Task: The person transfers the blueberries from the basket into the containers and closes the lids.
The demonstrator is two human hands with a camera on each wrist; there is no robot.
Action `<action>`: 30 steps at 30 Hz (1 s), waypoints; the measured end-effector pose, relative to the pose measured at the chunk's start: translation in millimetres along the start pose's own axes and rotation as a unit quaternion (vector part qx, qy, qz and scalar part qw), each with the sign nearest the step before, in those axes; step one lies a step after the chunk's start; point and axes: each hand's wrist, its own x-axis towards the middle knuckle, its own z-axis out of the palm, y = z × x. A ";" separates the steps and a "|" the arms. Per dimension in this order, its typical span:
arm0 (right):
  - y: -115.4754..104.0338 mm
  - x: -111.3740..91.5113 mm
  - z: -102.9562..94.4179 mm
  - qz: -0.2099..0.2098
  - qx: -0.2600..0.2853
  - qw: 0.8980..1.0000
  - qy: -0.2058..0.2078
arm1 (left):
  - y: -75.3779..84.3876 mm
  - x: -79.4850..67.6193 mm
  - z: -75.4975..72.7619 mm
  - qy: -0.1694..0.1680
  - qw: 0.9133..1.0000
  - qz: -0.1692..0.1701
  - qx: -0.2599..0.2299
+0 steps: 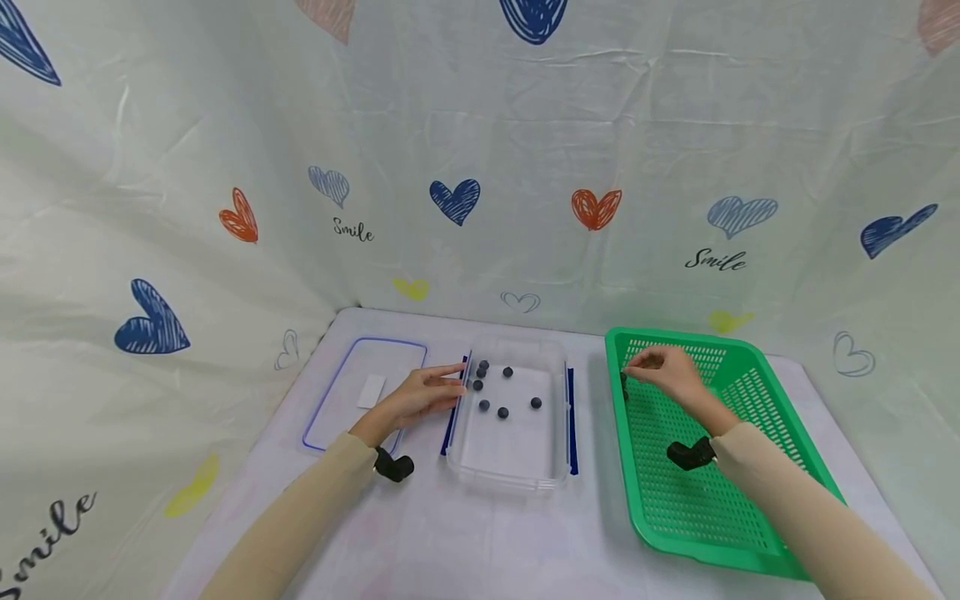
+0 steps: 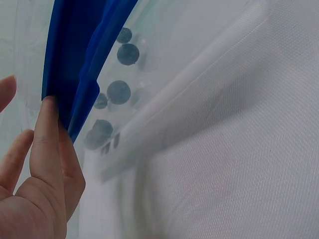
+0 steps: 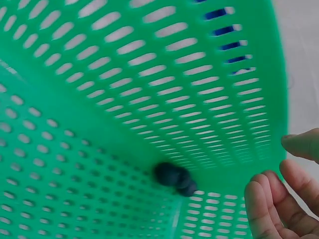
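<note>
Beside one corner inside the green basket (image 1: 720, 508), a few dark balls (image 3: 167, 174) cluster on the floor against the wall; overlap hides their exact number. Near them, close to the basket's left rim, hovers the right hand (image 1: 671, 373), its fingers loosely bent and the thumb apart from them, with nothing visible between. To the left stands an uncovered clear container (image 1: 510, 479) with seven loose balls (image 1: 503, 412) on its bottom, three bunched by the left wall. Along that wall hangs a blue latch (image 2: 75, 55), which the left hand (image 1: 416, 396) touches with extended fingers, not gripping it. Farther left, a clear lid (image 1: 337, 404) edged in blue lies flat, a white card (image 1: 371, 391) over it. White cloth (image 1: 450, 542) covers the table, and a heart-printed curtain (image 1: 525, 125) hangs behind.
</note>
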 end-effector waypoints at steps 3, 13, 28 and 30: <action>7.4 -1.1 4.9 -0.003 -0.013 1.000 0.000 | -0.7 0.5 0.1 -0.001 1.000 0.001 -0.002; 28.7 -2.8 21.0 -0.003 -0.029 1.000 0.005 | -3.1 2.4 -0.5 0.000 1.000 0.001 -0.002; 42.3 -4.5 38.7 -0.003 -0.050 0.998 0.025 | 0.0 1.0 -0.1 -0.003 1.000 -0.001 -0.004; 43.1 -5.2 41.4 -0.003 -0.048 0.998 0.027 | -0.5 0.9 -0.6 -0.003 1.000 -0.001 -0.004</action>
